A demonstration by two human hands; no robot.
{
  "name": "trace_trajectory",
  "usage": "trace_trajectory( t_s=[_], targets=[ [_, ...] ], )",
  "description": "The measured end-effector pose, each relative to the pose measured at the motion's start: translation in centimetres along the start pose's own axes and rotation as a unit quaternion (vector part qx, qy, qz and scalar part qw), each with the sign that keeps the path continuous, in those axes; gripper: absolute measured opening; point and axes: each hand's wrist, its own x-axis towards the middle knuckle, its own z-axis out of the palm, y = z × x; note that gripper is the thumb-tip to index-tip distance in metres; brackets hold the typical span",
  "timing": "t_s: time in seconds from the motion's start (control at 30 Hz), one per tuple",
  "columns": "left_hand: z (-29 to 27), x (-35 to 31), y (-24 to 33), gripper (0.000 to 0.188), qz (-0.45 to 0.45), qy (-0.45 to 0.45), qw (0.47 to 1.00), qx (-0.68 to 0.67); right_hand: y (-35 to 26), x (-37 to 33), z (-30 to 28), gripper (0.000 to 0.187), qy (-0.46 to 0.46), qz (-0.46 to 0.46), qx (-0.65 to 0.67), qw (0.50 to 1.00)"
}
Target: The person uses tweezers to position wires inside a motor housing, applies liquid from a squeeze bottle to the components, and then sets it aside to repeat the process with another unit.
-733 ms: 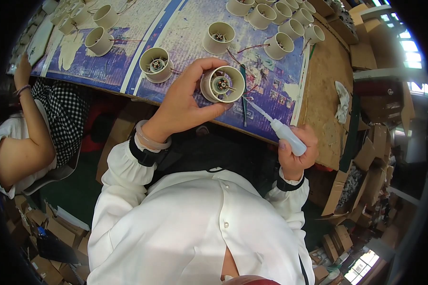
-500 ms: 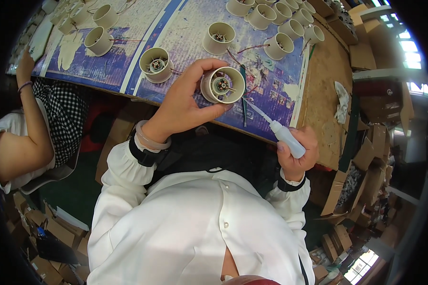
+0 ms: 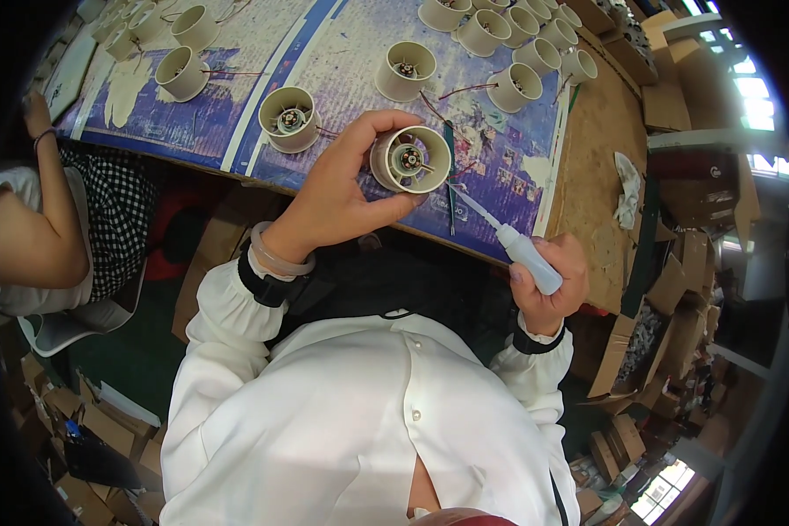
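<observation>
My left hand [image 3: 346,180] is closed round a cream plastic cup-shaped housing [image 3: 380,162], thumb on the near side and fingers on the far side. Its mouth tilts toward me and shows a small motor [image 3: 409,159] inside. In my right hand [image 3: 559,276] is a white squeeze bottle [image 3: 532,260] with a long thin nozzle. The nozzle's tip points up and left, just right of the housing and apart from its opening. Tweezers with a dark green handle [image 3: 450,145] lie on the table beyond the housing, partly hidden by it.
Similar housings with motors and wires stand around, including one left of my hand [image 3: 289,120], one behind [image 3: 405,72] and several at the far right [image 3: 515,88]. A crumpled white cloth [image 3: 627,190] lies on the brown board. At left is another person's arm [image 3: 57,210]. Cardboard boxes [image 3: 614,355] stand right.
My hands, the housing and the bottle stay almost in place. At the left, the other person's arm and body have shifted a little to the left.
</observation>
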Motion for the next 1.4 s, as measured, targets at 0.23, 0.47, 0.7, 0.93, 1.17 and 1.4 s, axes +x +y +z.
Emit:
trace_trajectory(
  t_s=[0.23,0.47,0.7,0.93,1.17,1.4],
  targets=[
    [0.0,0.0,0.0,0.066,0.001,-0.001,1.000,-0.005,0.2,-0.2,0.1,0.033,-0.006,0.011,0.001,1.000],
    [-0.1,-0.2,-0.1,0.066,-0.013,-0.003,0.999,-0.036,0.8,-1.6,0.9,0.033,0.048,0.122,0.084,0.988],
    [-0.6,-0.3,-0.1,0.066,-0.006,-0.004,1.000,-0.013,1.4,-2.4,1.6,0.031,0.167,0.254,0.193,0.933],
    [-2.5,-0.7,0.3,0.063,0.050,0.047,0.972,0.226,2.3,-1.7,1.7,0.032,0.223,0.288,0.303,0.881],
    [-6.2,-0.4,1.6,0.066,0.021,0.036,0.928,0.371,2.8,-1.3,1.8,0.032,0.228,0.297,0.308,0.875],
    [-5.1,2.3,3.2,0.071,0.125,0.103,0.804,0.572,3.3,-1.1,2.1,0.033,0.248,0.306,0.357,0.847]
  ],
)
